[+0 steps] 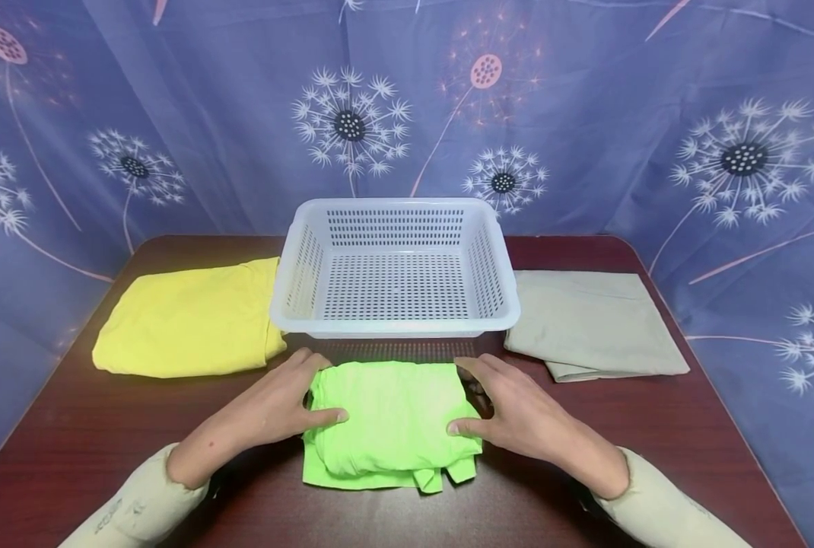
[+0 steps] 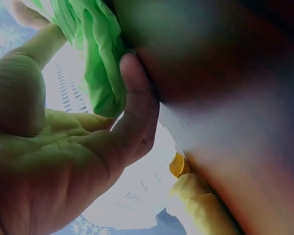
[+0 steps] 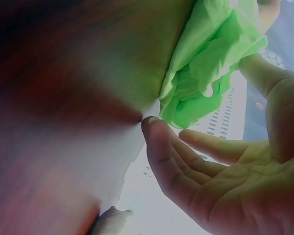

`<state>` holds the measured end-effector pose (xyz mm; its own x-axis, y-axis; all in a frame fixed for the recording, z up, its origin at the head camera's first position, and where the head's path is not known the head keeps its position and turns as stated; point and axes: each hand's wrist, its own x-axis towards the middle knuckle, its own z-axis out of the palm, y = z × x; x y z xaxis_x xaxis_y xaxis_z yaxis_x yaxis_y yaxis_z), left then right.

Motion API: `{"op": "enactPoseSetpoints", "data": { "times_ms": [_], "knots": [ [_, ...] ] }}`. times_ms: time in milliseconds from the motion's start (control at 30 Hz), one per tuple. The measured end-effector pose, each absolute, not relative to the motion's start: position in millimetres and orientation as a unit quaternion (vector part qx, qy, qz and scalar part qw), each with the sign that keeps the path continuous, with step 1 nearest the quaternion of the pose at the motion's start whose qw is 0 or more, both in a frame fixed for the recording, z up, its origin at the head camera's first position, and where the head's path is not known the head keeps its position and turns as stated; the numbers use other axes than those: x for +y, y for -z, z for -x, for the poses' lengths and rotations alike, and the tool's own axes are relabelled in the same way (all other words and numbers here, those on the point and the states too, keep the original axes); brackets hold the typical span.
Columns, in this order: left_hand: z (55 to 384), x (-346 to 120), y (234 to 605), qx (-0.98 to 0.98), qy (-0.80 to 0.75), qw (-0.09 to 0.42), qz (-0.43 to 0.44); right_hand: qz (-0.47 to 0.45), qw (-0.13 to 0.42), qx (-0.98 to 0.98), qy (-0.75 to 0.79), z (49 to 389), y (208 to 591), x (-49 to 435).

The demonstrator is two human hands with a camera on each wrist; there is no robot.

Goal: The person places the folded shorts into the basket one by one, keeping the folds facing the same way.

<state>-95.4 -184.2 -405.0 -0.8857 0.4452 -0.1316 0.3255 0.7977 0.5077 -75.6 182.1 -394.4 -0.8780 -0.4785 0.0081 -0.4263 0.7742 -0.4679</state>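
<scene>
Cloth (image 1: 393, 415), green and folded, lay on the counter (image 1: 99, 426) in front of the basket (image 1: 393, 327). My left hand (image 1: 280, 399) held its left end and my right hand (image 1: 514, 403) its right, thumbs on top, fingers (image 2: 134, 100) half open and curved around the sides. Yellow cloth (image 1: 188, 323) lay left of the basket, grey cloth (image 1: 592, 323) right of it.

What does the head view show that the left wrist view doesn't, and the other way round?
Only the head view: the folded gray cloth to the right of the white basket, and both sleeves. Only the left wrist view: the palm side of the left hand. Both: the left hand, the green cloth, the yellow cloth and the basket.
</scene>
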Motion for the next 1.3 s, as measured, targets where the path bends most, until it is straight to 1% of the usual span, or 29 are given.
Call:
{"op": "enactPoseSetpoints", "data": {
  "times_ms": [233,567,867,1067,1300],
  "knots": [
    [98.3,-182.3,403.7,0.932,-0.263,0.129,-0.213,0.247,0.045,0.941,0.226,76.9,395.9,181.7],
    [101.8,-179.4,401.9,0.926,-0.279,0.139,-0.213,0.249,0.083,0.934,0.241,81.8,394.8,176.2],
    [104.3,-177.5,401.4,0.919,-0.287,0.144,-0.229,0.25,0.099,0.931,0.249,86.3,396.2,172.6],
    [103.2,-177.0,399.8,0.912,-0.292,0.144,-0.247,0.26,0.099,0.925,0.258,89.1,397.8,171.1],
    [102.0,-176.5,399.7,0.905,-0.302,0.147,-0.26,0.271,0.118,0.919,0.261,91.1,398.7,169.1]
  ]
}}
